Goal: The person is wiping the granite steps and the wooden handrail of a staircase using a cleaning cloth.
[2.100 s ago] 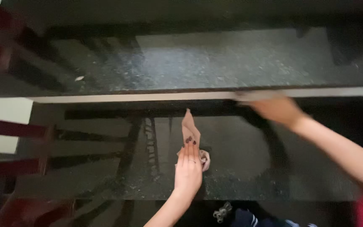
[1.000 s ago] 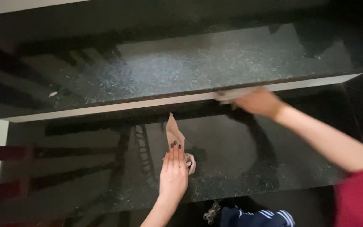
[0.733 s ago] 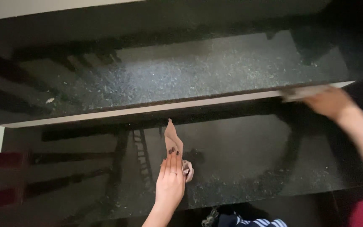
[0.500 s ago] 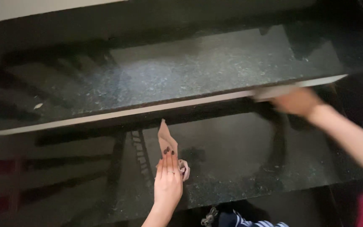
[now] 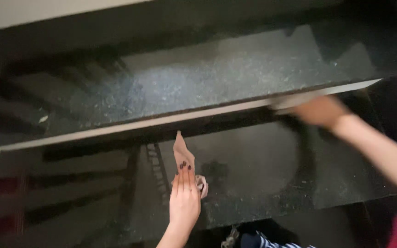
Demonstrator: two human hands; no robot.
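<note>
wiping down polished black granite stair steps, one hand per step

on the left, the lower dark speckled stone step shows a glossy, reflecting face, so it looks largely wiped, as far as i can judge. the left hand lies flat on it, fingers straight and together, pressing a crumpled pale pink cloth whose long axis runs away from the person, its tip pointing up toward the pale front edge of the upper black granite step. further right, the right hand is blurred at that edge; a pale cloth-like smear shows beside it, but i cannot tell its grip. the upper step looks duller, probably left to do.
</note>
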